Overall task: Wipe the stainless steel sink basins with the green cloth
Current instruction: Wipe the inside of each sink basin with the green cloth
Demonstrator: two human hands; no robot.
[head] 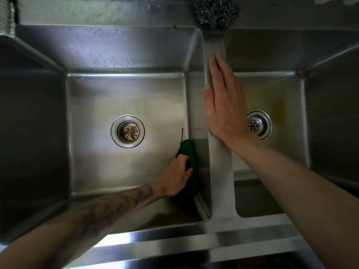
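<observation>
One basin (126, 90) is under way, its stained neighbour (277, 90) seemingly pending: your left hand (174, 177) clasps the green cloth (189, 150); your right hand (225, 105) rests flat.

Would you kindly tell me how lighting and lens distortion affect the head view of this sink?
Head view: the wide-angle lens bows the basin walls; glare brightens the front rim and the back wall of the centre basin; the far-left basin lies in deep shadow; the green cloth under the left hand reads almost black; the steel scourer looks soft.
</observation>
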